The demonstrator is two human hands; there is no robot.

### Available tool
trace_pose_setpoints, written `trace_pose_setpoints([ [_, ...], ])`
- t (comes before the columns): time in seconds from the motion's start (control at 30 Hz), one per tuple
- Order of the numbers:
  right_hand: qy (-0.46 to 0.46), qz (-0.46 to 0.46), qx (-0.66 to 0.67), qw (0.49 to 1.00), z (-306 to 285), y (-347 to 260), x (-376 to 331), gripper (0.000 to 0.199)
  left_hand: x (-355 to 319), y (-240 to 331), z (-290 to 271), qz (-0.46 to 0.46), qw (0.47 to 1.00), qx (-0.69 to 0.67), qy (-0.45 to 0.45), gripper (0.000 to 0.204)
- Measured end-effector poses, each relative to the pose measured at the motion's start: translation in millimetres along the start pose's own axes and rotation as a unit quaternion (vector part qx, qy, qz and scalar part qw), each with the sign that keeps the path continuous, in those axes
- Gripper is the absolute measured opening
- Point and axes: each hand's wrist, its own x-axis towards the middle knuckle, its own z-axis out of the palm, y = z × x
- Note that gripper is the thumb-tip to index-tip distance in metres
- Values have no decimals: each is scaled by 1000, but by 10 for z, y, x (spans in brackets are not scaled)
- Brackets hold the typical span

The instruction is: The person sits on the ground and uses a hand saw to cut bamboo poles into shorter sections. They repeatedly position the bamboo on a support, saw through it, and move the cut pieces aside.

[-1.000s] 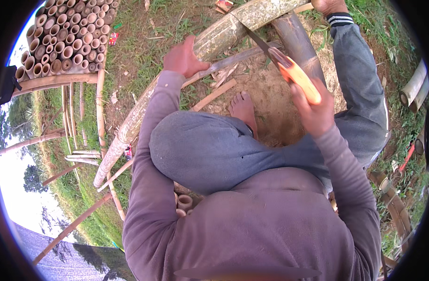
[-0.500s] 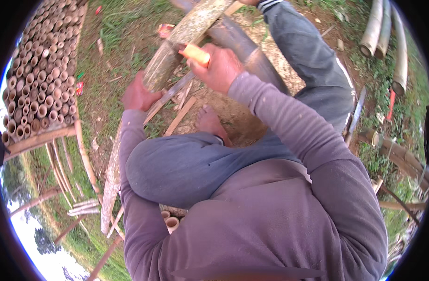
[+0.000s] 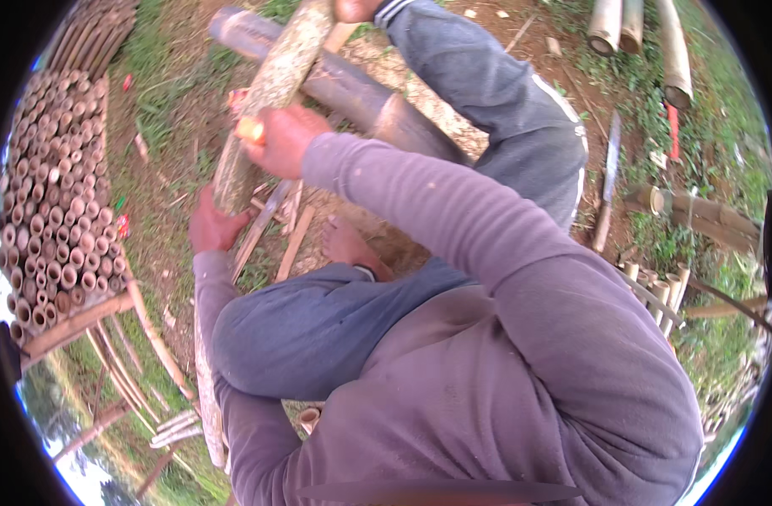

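My right hand [image 3: 289,139] is closed around an orange-handled tool [image 3: 249,131]. It is over the near side of a mottled grey-green pole [image 3: 289,63], and the tool's blade is hidden. The pole slants away from me across a thick dark bamboo pole [image 3: 356,88] on the ground. My left hand [image 3: 216,221] grips the mottled pole lower down, below the tool. Beside that hand lie thin split strips [image 3: 296,240]. My bare foot [image 3: 348,244] rests on the ground close to the strips, and my other foot [image 3: 356,8] is at the pole's far part.
At left stands a big stack of cut bamboo tubes [image 3: 61,211] with a rail [image 3: 78,325] along its near edge. To the right, a long knife [image 3: 609,181] lies on the soil. Several bamboo poles [image 3: 677,67] and a bamboo length [image 3: 706,219] lie beyond it.
My right hand has moved left with the orange-handled tool, onto the mottled pole. My left hand keeps its grip. The whole view has shifted, so the knife shows more fully.
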Motion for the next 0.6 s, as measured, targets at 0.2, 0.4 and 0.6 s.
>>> trace_pose_setpoints([
  [0.2, -22, -63, 39, 997, -949, 300, -1520, 24, -201, -89, -143, -66, 996, 48, -21, 101],
  [0.4, 11, -75, 43, 996, -783, 557, -1467, 25, -100, -52, -95, -70, 994, 72, -48, 105],
  [0.6, 30, -26, 29, 999, 11, 181, -172, 42, -28, 37, -117, -58, 995, 67, -38, 107],
])
